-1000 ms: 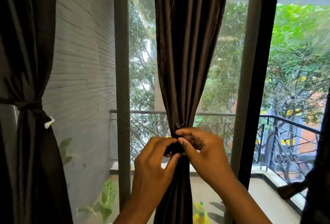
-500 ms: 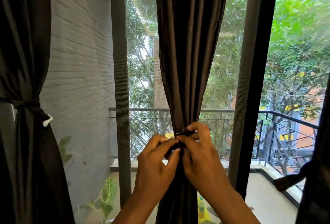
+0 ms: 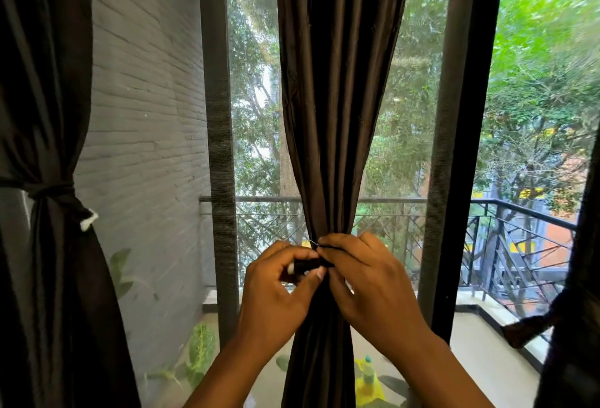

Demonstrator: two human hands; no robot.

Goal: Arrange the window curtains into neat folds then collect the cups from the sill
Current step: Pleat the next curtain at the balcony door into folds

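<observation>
Our left hand [image 3: 276,290] and right hand [image 3: 363,277] pinch a dark tieback [image 3: 306,266] around the soft, slippery middle curtain [image 3: 337,115], best gripped at its gathered waist between them.

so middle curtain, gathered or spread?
Gathered: the middle curtain narrows to a pinched waist where both hands, left hand and right hand, hold a dark tie.

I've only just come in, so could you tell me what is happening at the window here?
A person is tying back the middle curtain, a dark panel gathered into folds. Both hands work at its narrow waist: the left hand pinches a dark tie and the right hand pinches the tie against the gathered fabric. The left curtain is already cinched with its own tie. No cups or sill are in view.
</observation>
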